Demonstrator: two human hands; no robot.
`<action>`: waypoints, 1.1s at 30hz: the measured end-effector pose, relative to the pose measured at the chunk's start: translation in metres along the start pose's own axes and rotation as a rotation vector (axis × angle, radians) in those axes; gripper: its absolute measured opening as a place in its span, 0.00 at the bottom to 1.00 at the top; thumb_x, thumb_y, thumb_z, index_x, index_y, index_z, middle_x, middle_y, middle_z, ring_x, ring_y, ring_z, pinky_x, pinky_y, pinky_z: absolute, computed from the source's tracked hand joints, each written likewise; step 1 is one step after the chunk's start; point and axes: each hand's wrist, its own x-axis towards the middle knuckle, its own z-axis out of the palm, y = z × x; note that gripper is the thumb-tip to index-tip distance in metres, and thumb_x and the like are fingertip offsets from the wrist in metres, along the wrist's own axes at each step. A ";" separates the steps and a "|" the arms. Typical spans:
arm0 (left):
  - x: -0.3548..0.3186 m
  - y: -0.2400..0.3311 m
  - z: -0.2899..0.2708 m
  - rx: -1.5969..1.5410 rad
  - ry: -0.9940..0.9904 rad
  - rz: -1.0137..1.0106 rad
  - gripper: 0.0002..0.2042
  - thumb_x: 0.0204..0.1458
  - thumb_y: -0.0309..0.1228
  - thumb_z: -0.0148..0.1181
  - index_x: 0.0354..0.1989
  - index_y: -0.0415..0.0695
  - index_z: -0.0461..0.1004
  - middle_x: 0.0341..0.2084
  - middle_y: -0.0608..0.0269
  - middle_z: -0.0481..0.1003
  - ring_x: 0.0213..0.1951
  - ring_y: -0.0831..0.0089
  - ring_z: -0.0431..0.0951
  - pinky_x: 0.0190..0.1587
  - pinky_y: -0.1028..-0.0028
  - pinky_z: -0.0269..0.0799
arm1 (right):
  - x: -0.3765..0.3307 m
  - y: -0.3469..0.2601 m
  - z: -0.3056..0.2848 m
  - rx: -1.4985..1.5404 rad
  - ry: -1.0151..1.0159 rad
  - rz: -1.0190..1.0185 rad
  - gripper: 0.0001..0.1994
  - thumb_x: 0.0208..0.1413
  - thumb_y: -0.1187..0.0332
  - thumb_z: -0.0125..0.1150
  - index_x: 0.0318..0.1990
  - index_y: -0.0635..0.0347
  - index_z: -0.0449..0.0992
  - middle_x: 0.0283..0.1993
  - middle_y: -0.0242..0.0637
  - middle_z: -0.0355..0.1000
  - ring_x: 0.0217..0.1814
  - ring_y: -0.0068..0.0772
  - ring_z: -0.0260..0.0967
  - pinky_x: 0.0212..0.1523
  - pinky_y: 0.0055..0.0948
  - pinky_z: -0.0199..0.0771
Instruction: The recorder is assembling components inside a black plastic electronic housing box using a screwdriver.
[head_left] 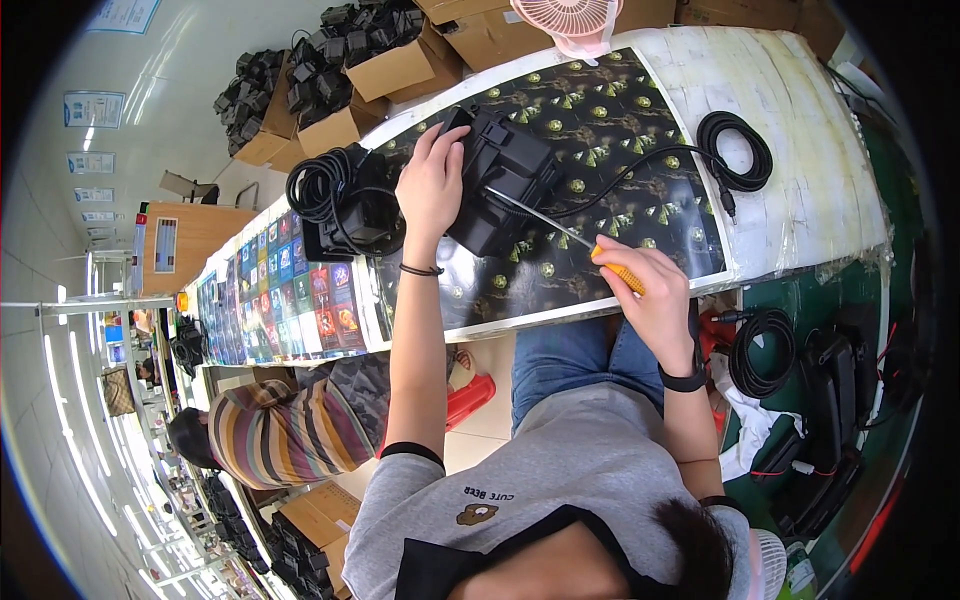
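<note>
My left hand (432,180) is gripping the black box (500,180) on the table (800,130); my right hand (655,300) is clenching the yellow-handled screwdriver (575,238), tip in the box.

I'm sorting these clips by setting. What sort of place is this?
Probably a small electronics assembly workshop: a long workbench, cardboard boxes full of black units, and a hand working a screwdriver on a black device.

A black matt plastic housing (500,180) is gripped by the left hand (432,185). A screwdriver (570,240) with a bright metal shaft and glossy yellow plastic handle is held in the right hand (655,300). The table (800,130) is covered in glossy patterned sheeting. Brown cardboard boxes (400,70) are seen far left.
</note>
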 end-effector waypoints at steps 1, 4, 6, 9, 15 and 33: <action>0.000 0.001 0.000 0.006 -0.004 -0.001 0.13 0.64 0.39 0.49 0.51 0.58 0.78 0.57 0.62 0.73 0.47 0.56 0.79 0.50 0.64 0.74 | 0.001 0.001 0.002 0.000 0.000 -0.002 0.09 0.48 0.77 0.68 0.38 0.56 0.80 0.48 0.32 0.81 0.38 0.35 0.78 0.39 0.30 0.77; 0.000 0.000 0.001 0.016 0.003 0.007 0.13 0.64 0.37 0.49 0.51 0.58 0.78 0.56 0.61 0.73 0.46 0.57 0.79 0.49 0.64 0.73 | 0.003 0.001 0.006 -0.073 0.036 -0.070 0.09 0.47 0.77 0.68 0.37 0.55 0.80 0.48 0.32 0.81 0.36 0.34 0.77 0.38 0.30 0.76; 0.000 -0.001 0.001 0.013 0.015 0.017 0.13 0.63 0.36 0.49 0.51 0.57 0.78 0.56 0.61 0.74 0.46 0.56 0.79 0.49 0.64 0.73 | 0.001 -0.003 0.006 -0.056 0.012 -0.040 0.09 0.50 0.77 0.67 0.39 0.57 0.80 0.48 0.35 0.81 0.38 0.38 0.79 0.39 0.31 0.78; 0.002 0.001 0.002 0.017 0.034 0.045 0.13 0.63 0.35 0.50 0.51 0.57 0.78 0.55 0.61 0.74 0.45 0.56 0.79 0.49 0.63 0.73 | -0.008 -0.005 0.017 0.137 0.025 0.126 0.09 0.53 0.76 0.66 0.42 0.59 0.79 0.48 0.39 0.80 0.40 0.43 0.80 0.41 0.32 0.80; -0.002 -0.004 0.001 0.029 0.052 0.098 0.13 0.61 0.34 0.52 0.51 0.56 0.79 0.55 0.58 0.74 0.46 0.58 0.79 0.48 0.63 0.73 | -0.012 -0.005 0.016 0.489 -0.093 0.442 0.08 0.62 0.73 0.59 0.48 0.61 0.75 0.43 0.38 0.81 0.37 0.27 0.80 0.34 0.24 0.77; 0.002 -0.007 0.001 -0.014 0.093 0.086 0.13 0.57 0.28 0.54 0.48 0.56 0.80 0.53 0.61 0.76 0.43 0.58 0.80 0.45 0.64 0.74 | -0.026 -0.038 0.031 0.291 -0.140 0.244 0.08 0.58 0.77 0.60 0.45 0.59 0.75 0.42 0.43 0.78 0.42 0.44 0.80 0.41 0.31 0.80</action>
